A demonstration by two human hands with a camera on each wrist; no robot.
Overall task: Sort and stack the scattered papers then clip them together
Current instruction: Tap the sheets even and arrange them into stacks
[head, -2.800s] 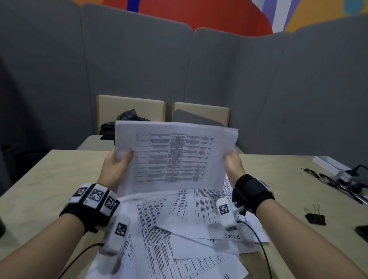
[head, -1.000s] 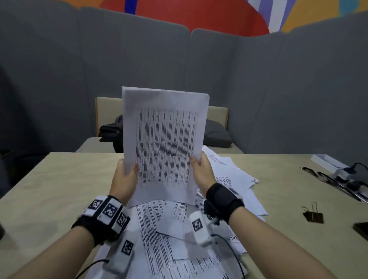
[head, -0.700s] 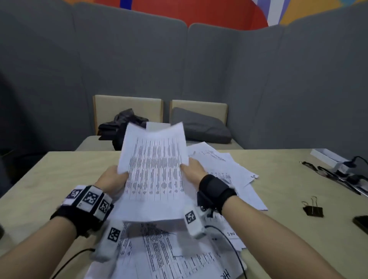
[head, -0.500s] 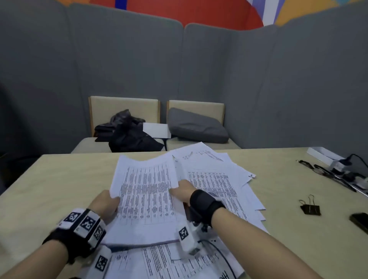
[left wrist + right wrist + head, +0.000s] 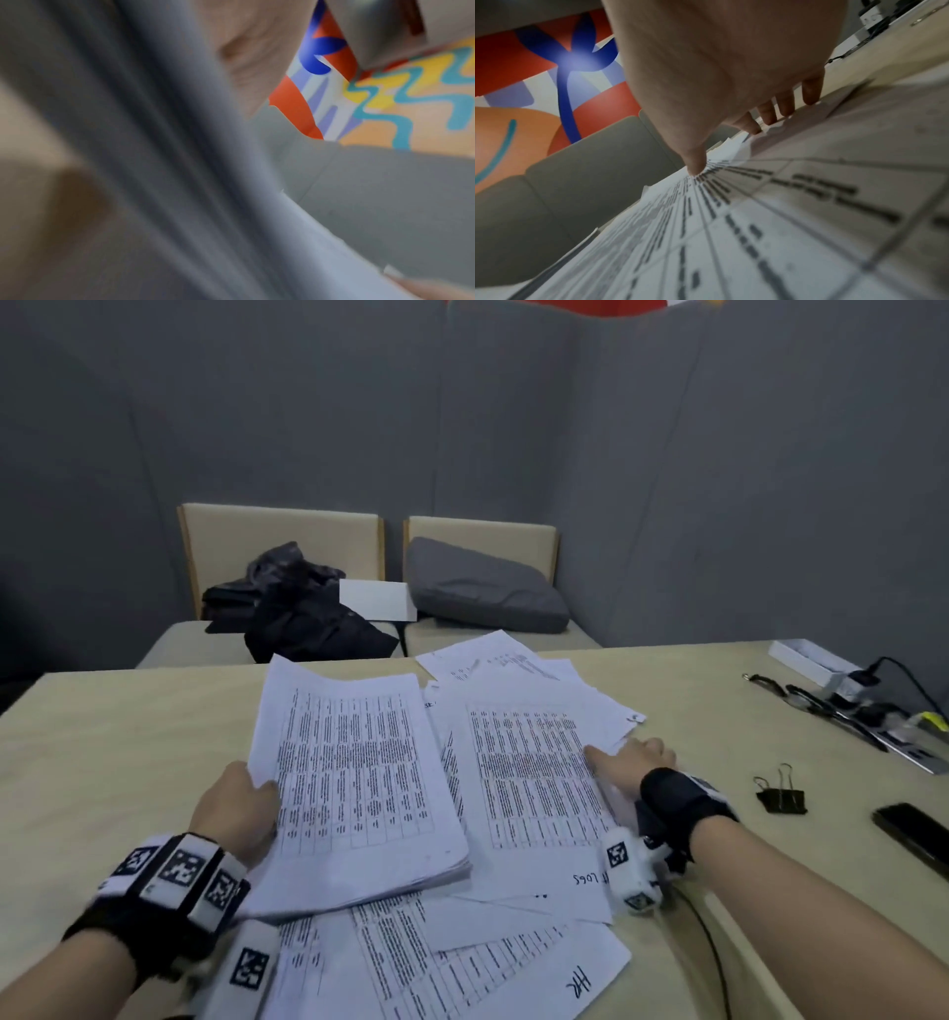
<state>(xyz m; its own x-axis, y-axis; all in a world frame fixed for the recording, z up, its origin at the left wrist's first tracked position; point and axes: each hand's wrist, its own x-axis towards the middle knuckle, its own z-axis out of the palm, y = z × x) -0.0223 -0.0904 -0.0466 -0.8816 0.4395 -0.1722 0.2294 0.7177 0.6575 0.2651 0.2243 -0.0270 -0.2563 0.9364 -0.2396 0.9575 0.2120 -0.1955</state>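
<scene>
My left hand (image 5: 233,809) grips the stack (image 5: 359,788) by one edge atop the papers (image 5: 462,963); my right hand (image 5: 634,755) rests on the next sheet (image 5: 524,778), fingers (image 5: 809,91) straight. So held, the stack may fan; sliding may drag neighbours.

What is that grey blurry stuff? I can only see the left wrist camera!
Observer: It's a stack of printed papers. The left hand grips its left edge, thumb on top.
Operator: Where's my other hand?
Observer: The right hand rests on a loose printed sheet beside the stack, with the thumb tip touching the print.
Operator: Is there a clip anywhere?
Observer: Yes, a black binder clip lies on the table, to the right of the papers. Neither hand touches it.
</scene>
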